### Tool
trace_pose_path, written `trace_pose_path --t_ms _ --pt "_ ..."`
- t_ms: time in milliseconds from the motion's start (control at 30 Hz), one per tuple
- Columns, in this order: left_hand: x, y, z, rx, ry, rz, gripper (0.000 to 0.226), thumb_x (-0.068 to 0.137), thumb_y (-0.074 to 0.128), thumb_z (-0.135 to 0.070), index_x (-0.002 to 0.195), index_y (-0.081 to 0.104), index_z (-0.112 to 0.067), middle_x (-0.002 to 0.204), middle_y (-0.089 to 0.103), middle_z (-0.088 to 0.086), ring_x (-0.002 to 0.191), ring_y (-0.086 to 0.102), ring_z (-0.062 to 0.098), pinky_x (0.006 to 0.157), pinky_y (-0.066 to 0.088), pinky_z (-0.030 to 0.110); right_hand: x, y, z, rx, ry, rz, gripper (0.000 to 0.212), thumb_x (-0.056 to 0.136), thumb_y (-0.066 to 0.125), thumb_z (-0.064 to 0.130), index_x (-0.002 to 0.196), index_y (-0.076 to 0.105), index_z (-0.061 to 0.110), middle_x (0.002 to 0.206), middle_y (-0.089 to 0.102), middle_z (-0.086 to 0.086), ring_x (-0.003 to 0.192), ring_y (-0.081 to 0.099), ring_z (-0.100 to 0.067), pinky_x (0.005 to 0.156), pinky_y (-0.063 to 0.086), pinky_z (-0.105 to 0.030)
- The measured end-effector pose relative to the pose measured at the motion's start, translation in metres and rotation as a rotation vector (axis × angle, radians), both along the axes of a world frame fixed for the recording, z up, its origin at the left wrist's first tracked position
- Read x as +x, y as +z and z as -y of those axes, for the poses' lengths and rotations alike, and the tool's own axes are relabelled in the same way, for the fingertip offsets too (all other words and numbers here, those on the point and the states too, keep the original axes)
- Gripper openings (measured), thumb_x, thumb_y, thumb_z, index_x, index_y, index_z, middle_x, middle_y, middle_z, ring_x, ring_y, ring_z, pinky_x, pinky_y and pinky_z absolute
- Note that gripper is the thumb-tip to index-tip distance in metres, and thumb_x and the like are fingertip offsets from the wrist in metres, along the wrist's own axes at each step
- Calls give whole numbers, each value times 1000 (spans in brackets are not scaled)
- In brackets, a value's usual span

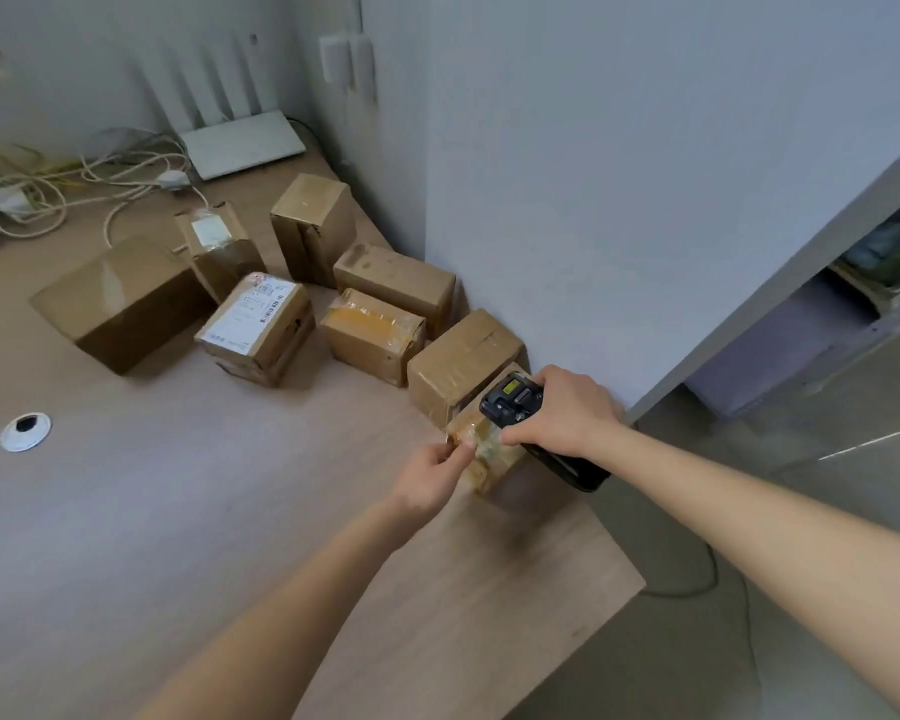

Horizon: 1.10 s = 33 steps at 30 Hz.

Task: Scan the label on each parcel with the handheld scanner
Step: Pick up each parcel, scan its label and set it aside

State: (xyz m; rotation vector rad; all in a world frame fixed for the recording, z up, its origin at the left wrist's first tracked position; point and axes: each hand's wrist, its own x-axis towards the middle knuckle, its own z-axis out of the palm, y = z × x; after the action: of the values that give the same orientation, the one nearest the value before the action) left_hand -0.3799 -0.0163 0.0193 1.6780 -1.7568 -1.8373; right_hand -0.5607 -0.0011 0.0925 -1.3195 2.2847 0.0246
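Several brown cardboard parcels stand on the wooden desk (188,511). The nearest one, a small taped parcel (481,454), sits by the desk's right edge. My left hand (432,478) pinches its near left corner. My right hand (562,413) grips a black handheld scanner (513,400) just above that parcel, the head pointing left and down. A white-labelled parcel (255,324) lies mid-desk, label up. Another small labelled parcel (219,246) leans behind it.
A large plain box (120,304) stands at the left. More boxes (375,327) line the grey partition (593,174). A white router (242,142) and tangled cables (74,189) fill the far left. A cable grommet (24,431) is set in the desk. Floor lies beyond the desk's right edge.
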Motion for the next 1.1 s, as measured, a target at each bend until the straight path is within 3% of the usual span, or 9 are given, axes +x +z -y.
trace_pose_path --t_ms 100,200,300,400,600,767,867,1000,1100 --pt "-10 -1 -4 121 167 -59 54 102 45 -52 136 55 -11 131 61 7 121 56 22 110 44 41 -13 -5 4 5 46 24 79 63 87 62 127 59 26 113 70 1 103 67 -24 85 58 -36" --pt "-9 2 -9 179 330 -86 58 102 44 -51 143 46 -10 130 58 8 116 58 25 103 50 43 -26 -7 -2 -28 45 63 79 62 87 61 126 58 26 112 70 4 100 65 -21 81 54 -34" --pt "0 10 -21 241 482 -156 51 102 45 -51 136 47 -13 127 58 8 108 62 25 88 59 43 -30 -9 -16 -32 -28 281 73 60 88 65 117 58 28 107 68 8 94 65 -13 71 50 -31" --pt "15 22 -34 199 566 -171 45 102 43 -53 125 51 -15 124 58 7 113 61 29 80 61 43 -19 -8 -36 -73 -52 448 74 62 89 63 119 56 28 106 66 10 96 65 -12 78 53 -32" --pt "67 57 -65 38 622 -213 26 103 52 -33 98 49 -8 103 66 7 90 64 15 59 55 28 20 25 -67 -187 -66 596 75 70 92 52 126 49 28 108 61 13 100 64 -10 78 51 -27" --pt "130 107 -108 -52 639 -339 22 101 58 -20 122 57 -15 109 67 -6 96 65 7 62 54 18 76 77 -106 -282 -33 661 83 71 93 48 139 52 22 121 66 7 111 66 -16 95 57 -36" --pt "176 149 -140 -128 629 -379 37 101 57 -15 138 58 -20 103 68 -16 97 63 2 63 52 14 118 119 -130 -287 37 701 84 69 95 46 138 53 24 122 68 5 109 67 -16 86 56 -30" --pt "235 216 -173 -269 654 -446 41 98 61 -23 137 56 -34 116 67 -7 105 60 4 75 48 22 173 178 -158 -339 125 727 105 44 93 60 135 56 24 121 71 4 105 70 -12 80 54 -24" --pt "276 265 -195 -318 632 -487 48 94 66 -38 138 50 -49 125 58 -12 116 52 8 98 43 44 213 219 -171 -345 200 744 105 42 94 63 133 57 27 117 72 7 102 72 -10 77 54 -21"
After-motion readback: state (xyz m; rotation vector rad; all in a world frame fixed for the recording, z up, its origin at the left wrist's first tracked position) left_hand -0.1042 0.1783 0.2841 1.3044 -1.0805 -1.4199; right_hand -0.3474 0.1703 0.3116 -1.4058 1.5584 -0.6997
